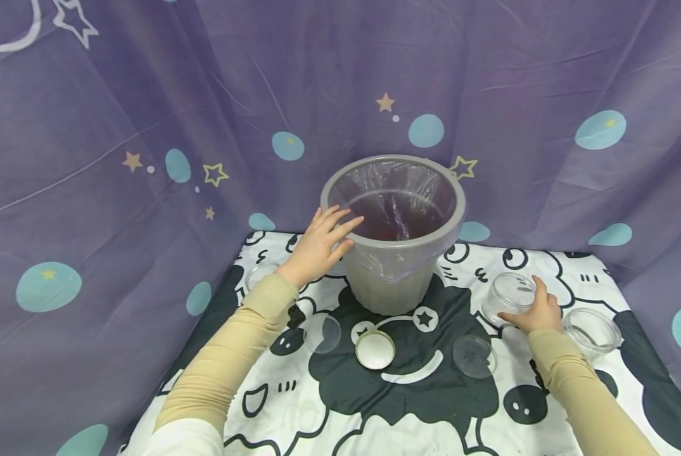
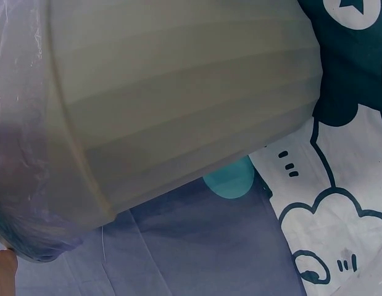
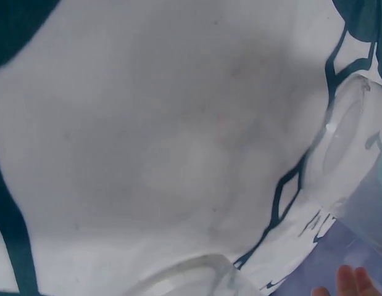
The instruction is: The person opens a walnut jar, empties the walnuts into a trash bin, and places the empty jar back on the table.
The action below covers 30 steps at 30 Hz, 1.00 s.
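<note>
A grey trash can (image 1: 394, 278) with a clear plastic liner stands at the back middle; its ribbed side fills much of the left wrist view. My left hand (image 1: 324, 244) is at its left front rim with the fingers spread and straight. At the right, my right hand (image 1: 536, 310) reaches around a clear round jar (image 1: 508, 297), thumb at its front and fingers along its right side. In the right wrist view the fingertips (image 3: 348, 282) look straight and apart from the jar (image 3: 345, 148). Whether the thumb touches it I cannot tell.
A second clear round container (image 1: 592, 332) stands right of my right hand. Clear discs lie left (image 1: 322, 334) and right (image 1: 474, 356) of a white round lid (image 1: 375, 350) on the patterned cloth (image 1: 294, 405). Another clear container (image 1: 259, 273) is partly behind my left arm.
</note>
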Available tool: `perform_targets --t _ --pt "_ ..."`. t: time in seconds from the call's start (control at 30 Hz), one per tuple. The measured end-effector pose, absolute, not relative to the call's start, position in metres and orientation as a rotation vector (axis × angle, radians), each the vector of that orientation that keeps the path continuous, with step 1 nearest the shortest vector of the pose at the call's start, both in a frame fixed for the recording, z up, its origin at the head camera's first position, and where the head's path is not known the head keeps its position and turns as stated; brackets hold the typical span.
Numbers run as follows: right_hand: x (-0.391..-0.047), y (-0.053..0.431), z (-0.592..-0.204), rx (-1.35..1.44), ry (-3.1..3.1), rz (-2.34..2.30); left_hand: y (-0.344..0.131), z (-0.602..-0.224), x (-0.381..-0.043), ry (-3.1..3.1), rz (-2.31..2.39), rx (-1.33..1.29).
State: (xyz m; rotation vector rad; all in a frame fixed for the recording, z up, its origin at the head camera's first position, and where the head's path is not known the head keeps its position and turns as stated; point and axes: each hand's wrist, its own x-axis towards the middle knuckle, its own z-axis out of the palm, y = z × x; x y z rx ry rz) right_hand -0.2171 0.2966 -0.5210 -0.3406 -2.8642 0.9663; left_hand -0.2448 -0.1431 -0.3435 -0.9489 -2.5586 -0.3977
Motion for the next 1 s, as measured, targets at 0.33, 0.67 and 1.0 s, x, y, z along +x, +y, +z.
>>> perform_targets --t 0.33,0.67,1.0 --pt "-0.216 0.296 -0.509 -0.176 -2.799 0.914 -0.143 -0.343 -0.244 -2.573 -0.411 -0.946" --pt "-0.209 0.288 -0.487 -0.062 -2.683 0.934 -0.143 -0.344 -0.245 -2.538 -0.41 -0.956" --pt "-0.197 0.281 -0.486 -0.007 -2.612 0.946 -0.144 -0.344 -0.245 -2.558 -0.392 -0.947"
